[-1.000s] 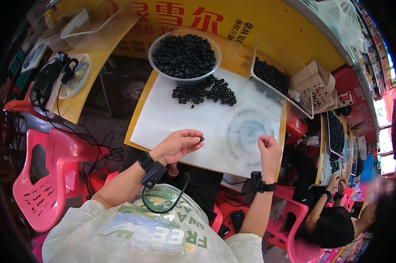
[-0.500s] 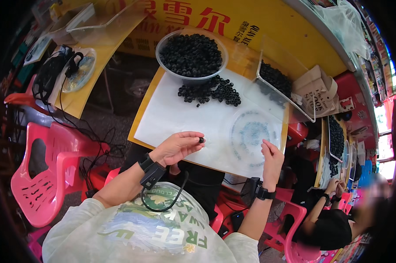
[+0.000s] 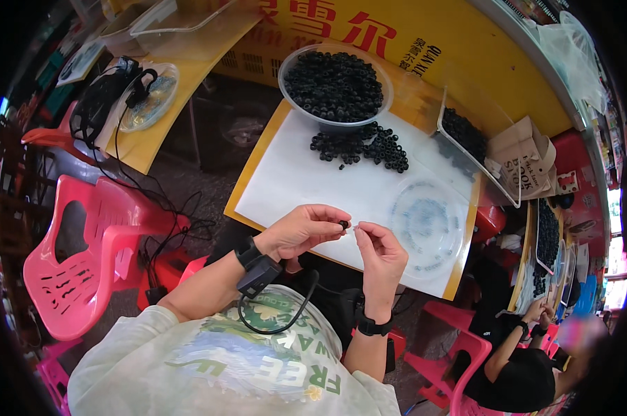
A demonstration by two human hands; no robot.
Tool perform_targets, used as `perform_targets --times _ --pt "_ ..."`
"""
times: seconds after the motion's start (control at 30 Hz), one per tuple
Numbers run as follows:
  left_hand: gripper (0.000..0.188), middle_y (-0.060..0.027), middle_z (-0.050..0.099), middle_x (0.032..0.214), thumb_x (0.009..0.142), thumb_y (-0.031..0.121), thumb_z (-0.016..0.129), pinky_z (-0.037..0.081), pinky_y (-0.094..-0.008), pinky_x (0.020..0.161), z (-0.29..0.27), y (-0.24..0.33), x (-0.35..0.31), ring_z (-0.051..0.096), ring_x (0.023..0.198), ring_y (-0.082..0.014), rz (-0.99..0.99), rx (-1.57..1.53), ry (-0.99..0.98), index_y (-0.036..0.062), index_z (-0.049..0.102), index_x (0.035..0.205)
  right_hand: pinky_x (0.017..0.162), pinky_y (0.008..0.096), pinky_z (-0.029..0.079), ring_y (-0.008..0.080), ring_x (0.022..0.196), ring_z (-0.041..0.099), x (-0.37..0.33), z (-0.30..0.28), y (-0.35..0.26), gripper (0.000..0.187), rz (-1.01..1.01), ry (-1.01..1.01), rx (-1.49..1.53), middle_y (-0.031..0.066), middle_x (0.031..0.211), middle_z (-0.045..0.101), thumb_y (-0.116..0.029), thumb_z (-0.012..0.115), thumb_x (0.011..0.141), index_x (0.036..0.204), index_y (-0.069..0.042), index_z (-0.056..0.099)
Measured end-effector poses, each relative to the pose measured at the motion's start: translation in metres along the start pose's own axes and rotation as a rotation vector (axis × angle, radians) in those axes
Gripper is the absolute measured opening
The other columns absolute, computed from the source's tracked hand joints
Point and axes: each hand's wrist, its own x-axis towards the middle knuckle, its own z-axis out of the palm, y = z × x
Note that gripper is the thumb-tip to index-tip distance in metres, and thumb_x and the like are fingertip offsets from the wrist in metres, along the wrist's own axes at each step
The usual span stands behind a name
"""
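My left hand (image 3: 301, 230) is closed in a pinch on a small black ring-shaped piece (image 3: 344, 224), held up above the near edge of the white work sheet (image 3: 286, 166). Close beside it, almost touching, my right hand (image 3: 383, 255) pinches something tiny and pale; its kind is too small to make out. Under and right of the hands lies a clear round dish (image 3: 460, 223) with many tiny clear bits in it. Farther back, a clear bowl (image 3: 338, 126) is heaped with black ring pieces, and a loose pile (image 3: 369, 148) of them spreads in front of it.
A clear bin (image 3: 481, 168) with more black pieces stands at the right, beside a paper bag (image 3: 525, 156). To the left are a pink chair (image 3: 71, 277), cables and a side table (image 3: 136, 152). A co-worker's hands (image 3: 537, 312) are busy at another table, far right.
My right hand has moved left from over the clear dish and meets my left hand at the black piece. The view has shifted slightly.
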Motion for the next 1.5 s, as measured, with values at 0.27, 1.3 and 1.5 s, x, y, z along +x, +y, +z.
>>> perform_targets --times 0.27,1.3,1.5 --pt "0.021 -0.0039 0.065 0.102 0.089 0.002 0.068 0.052 -0.0263 0.089 -0.009 -0.001 -0.002 0.064 0.094 -0.0115 0.038 -0.005 -0.021 0.0016 0.064 0.110 0.069 0.0225 0.049 0.0111 0.074 0.062 -0.001 0.021 -0.003 0.013 -0.239 0.032 -0.351 0.0056 0.086 0.069 0.002 0.071 0.084 0.097 0.002 0.071" --pt "0.022 -0.0087 0.067 0.106 0.092 0.001 0.062 0.056 -0.0257 0.084 -0.047 0.019 -0.024 0.066 0.092 -0.0146 0.165 -0.272 0.064 0.0021 0.063 0.114 0.071 0.0302 0.053 0.0186 0.078 0.068 0.098 0.047 0.032 0.021 0.075 -0.245 -0.288 0.0127 0.091 0.071 -0.009 0.066 0.088 0.104 0.004 0.070" --pt "0.022 -0.0074 0.068 0.101 0.092 0.002 0.064 0.056 -0.0265 0.084 -0.027 0.028 -0.020 0.067 0.090 -0.0153 0.186 -0.185 0.066 0.0013 0.063 0.114 0.073 0.0282 0.057 0.0178 0.078 0.069 0.041 0.042 -0.002 0.017 0.206 -0.181 0.255 0.0122 0.087 0.070 0.002 0.068 0.087 0.102 0.008 0.068"
